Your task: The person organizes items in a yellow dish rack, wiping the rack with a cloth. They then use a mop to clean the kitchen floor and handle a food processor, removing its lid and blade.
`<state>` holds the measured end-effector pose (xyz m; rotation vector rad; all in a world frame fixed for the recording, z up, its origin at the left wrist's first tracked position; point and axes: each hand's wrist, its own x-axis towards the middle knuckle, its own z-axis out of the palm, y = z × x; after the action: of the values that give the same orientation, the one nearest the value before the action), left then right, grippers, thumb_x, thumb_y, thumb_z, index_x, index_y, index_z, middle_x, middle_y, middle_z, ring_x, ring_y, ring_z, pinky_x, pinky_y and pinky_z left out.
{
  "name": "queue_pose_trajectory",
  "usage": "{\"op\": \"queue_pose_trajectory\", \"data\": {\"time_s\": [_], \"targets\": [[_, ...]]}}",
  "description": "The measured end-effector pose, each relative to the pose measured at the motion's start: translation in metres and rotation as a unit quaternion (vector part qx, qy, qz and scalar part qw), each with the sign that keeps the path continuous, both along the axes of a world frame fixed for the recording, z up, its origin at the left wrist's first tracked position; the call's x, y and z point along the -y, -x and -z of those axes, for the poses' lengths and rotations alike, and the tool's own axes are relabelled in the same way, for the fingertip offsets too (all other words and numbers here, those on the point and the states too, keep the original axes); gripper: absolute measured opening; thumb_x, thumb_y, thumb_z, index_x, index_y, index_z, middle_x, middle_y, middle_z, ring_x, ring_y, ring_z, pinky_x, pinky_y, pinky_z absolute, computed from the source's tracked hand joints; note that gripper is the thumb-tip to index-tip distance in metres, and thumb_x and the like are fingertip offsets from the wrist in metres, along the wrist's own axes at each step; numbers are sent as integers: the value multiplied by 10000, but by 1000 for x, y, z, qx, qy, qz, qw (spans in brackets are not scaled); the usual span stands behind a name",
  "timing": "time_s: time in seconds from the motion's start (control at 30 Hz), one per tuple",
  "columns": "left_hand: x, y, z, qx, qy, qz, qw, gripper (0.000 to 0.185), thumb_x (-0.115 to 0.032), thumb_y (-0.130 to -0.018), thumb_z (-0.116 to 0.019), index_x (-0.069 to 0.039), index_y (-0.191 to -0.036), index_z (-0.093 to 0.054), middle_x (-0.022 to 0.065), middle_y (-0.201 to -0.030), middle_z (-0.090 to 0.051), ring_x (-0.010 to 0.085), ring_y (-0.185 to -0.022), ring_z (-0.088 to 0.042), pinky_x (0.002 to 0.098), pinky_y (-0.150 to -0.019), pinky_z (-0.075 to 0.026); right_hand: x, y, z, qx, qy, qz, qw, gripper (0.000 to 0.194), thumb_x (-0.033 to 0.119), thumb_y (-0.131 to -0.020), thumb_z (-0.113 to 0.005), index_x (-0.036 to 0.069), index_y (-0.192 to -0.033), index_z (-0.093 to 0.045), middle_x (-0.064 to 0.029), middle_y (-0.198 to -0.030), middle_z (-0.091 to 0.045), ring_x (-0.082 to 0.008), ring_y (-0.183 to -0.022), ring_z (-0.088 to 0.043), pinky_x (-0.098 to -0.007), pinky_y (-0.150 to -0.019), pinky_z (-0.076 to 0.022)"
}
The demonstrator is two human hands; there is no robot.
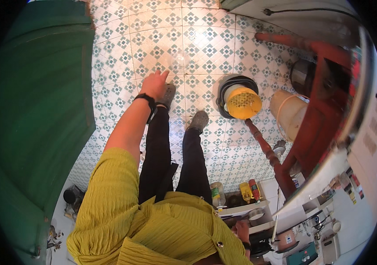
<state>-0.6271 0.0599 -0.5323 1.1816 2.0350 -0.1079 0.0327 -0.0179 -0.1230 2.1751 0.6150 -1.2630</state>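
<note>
My left hand (155,85) reaches out over the left shoe (167,95), a dark strap on its wrist. Its fingers are partly spread, and I see nothing in them. Just past the fingertips is a clear, round, see-through object (179,61), blurred; whether it rests on the tiled floor (205,43) or is in the air cannot be told. Down at my right side, my right hand (241,230) has curled fingers beside the shelf unit (261,227). What it may hold is hidden.
A yellow perforated plastic basket (244,102) sits tilted in a dark basin (221,96) on the floor. Right of it stand a pale bucket (287,111) and a red wooden table (324,109). A green door (42,116) borders the left. Bottles (218,193) line the shelf behind.
</note>
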Motion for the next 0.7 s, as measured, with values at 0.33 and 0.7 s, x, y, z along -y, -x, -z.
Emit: {"op": "queue_pose_trajectory", "data": {"time_s": [0.33,0.7], "targets": [[-90,-26,169,-54,133,57,988,1050,-283,-771,-811,-394,-1562,-131,139,-1647,-80,440,-1448,-251,604,-1027,-409,2,11,42,219,-22,203,954,205,27,-938,-552,-32,-1133,-524,-52,-616,-441,-124,-462,-383,-316,-416,-333],[-63,-30,174,74,-30,-117,990,922,-201,-736,-794,-227,-1517,-305,198,-1457,-401,402,-1286,-462,459,-969,-483,-24,-22,52,138,48,128,981,317,142,-958,-543,-34,-1222,-554,-148,-846,-675,-204,-695,-669,-334,-550,-536]]}}
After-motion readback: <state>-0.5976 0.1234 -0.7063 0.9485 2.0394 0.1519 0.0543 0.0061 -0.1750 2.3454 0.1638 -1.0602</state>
